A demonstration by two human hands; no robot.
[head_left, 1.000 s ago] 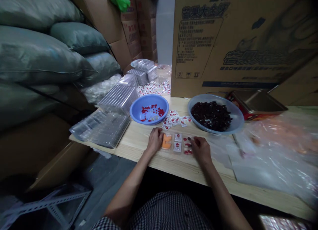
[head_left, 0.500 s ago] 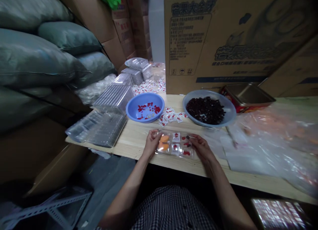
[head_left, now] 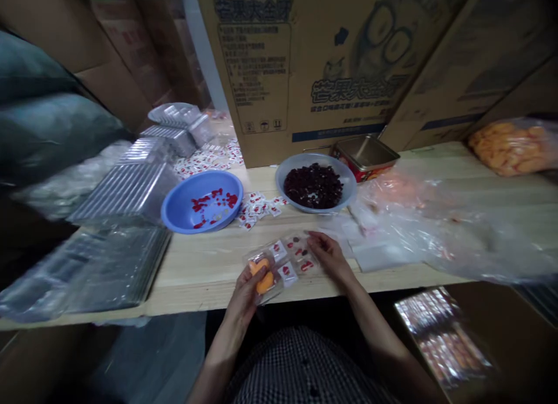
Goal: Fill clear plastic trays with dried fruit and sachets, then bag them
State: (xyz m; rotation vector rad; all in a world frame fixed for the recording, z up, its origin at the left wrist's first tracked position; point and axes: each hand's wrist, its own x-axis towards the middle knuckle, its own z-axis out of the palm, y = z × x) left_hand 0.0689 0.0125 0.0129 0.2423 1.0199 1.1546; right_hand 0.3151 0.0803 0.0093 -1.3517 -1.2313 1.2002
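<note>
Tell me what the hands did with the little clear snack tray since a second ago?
Both hands, left hand and right hand, lifted the clear tray off the table and tilted it, left end toward the person. The blue bowl and dark-fruit bowl stayed put.

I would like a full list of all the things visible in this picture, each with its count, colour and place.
clear tray: one, transparent, holding an orange piece and small red-and-white sachets, at the table's near edge, held by both hands
blue bowl: one, blue, with red pieces inside, left of centre on the table
grey bowl: one, pale grey-blue, full of dark pieces, centre back
loose sachets: many, white and red, between the two bowls
empty trays: stacks, transparent, left side
tin: one, red with metal inside, right of the grey bowl
cardboard box: one large, brown, behind the bowls
orange bag: one, clear with orange contents, far right
plastic bags: several, clear, right side
table: one, light wood
left hand: on the tray's left end
right hand: on the tray's right end
</note>
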